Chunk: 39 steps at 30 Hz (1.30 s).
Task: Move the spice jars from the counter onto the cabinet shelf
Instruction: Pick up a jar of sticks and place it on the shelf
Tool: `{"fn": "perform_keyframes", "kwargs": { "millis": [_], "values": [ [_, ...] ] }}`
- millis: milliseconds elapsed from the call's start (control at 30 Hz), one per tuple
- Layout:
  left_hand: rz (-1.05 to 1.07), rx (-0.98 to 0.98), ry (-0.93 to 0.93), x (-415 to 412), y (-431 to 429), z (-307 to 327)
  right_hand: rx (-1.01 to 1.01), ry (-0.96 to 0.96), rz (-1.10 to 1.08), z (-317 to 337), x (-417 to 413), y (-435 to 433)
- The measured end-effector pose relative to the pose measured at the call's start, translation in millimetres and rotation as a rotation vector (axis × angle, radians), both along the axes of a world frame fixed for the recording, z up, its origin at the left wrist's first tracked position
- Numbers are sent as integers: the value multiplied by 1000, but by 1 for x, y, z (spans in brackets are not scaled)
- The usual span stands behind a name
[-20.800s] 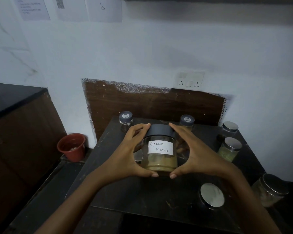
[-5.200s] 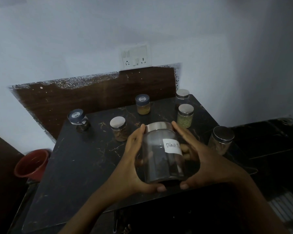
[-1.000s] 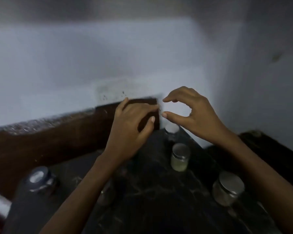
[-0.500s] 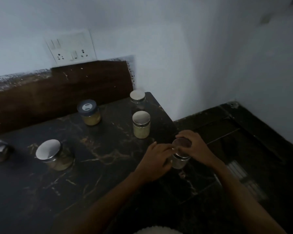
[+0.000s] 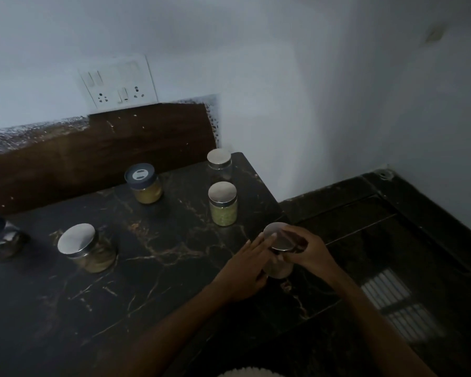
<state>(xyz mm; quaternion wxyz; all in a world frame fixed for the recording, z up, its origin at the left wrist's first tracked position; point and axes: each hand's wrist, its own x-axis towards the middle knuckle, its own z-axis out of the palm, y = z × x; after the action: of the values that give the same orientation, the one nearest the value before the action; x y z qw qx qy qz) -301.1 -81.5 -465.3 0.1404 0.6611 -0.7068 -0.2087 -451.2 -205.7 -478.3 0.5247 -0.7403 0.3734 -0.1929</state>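
A glass jar with a steel lid (image 5: pixel 279 239) stands near the right edge of the dark marble counter (image 5: pixel 152 268). My left hand (image 5: pixel 246 270) presses against its left side and my right hand (image 5: pixel 306 251) curls round its right side and lid. Several more jars stand on the counter: a steel-lidded jar of green spice (image 5: pixel 223 204), a steel-lidded one behind it (image 5: pixel 219 164), a blue-lidded jar of yellow spice (image 5: pixel 144 183), a wide steel-lidded jar (image 5: pixel 86 248) and a blue-lidded jar (image 5: pixel 0 238) at the left edge. No cabinet shelf is in view.
A brown wooden backboard (image 5: pixel 101 148) runs behind the counter, with a white socket plate (image 5: pixel 117 83) above it. White walls meet in a corner at the right. The dark floor (image 5: pixel 392 240) drops away right of the counter, with a pale slatted grate (image 5: pixel 403 303).
Both hands came down from in front of the wall to the jar at the counter's right edge and closed on it. Since half a second ago the grip has stayed about the same.
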Motion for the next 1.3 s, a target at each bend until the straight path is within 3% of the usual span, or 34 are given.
{"fn": "perform_keyframes", "kwargs": {
  "millis": [100, 200, 333, 500, 633, 900, 1067, 1300],
  "values": [
    [69, -105, 63, 14, 12, 22, 45, -49, -5, 36, 11, 0],
    [75, -201, 3, 37, 28, 51, 58, -108, 95, 81, 25, 5],
    [125, -274, 97, 68, 55, 93, 129, -152, 206, 118, 56, 17],
    [181, -271, 127, 97, 101, 123, 167, -185, 375, 146, 101, 46],
    [246, -291, 279, 113, 135, 139, 158, -194, 467, 163, 134, 75],
    [321, -370, 244, 148, 184, 159, 152, -283, 641, 174, 177, 120],
    [332, -371, 316, 166, 202, 161, 16, -74, 892, 176, 171, 132],
    [334, -360, 320, 178, 213, 159, -152, -10, 787, 182, 182, 153]
  ]
}}
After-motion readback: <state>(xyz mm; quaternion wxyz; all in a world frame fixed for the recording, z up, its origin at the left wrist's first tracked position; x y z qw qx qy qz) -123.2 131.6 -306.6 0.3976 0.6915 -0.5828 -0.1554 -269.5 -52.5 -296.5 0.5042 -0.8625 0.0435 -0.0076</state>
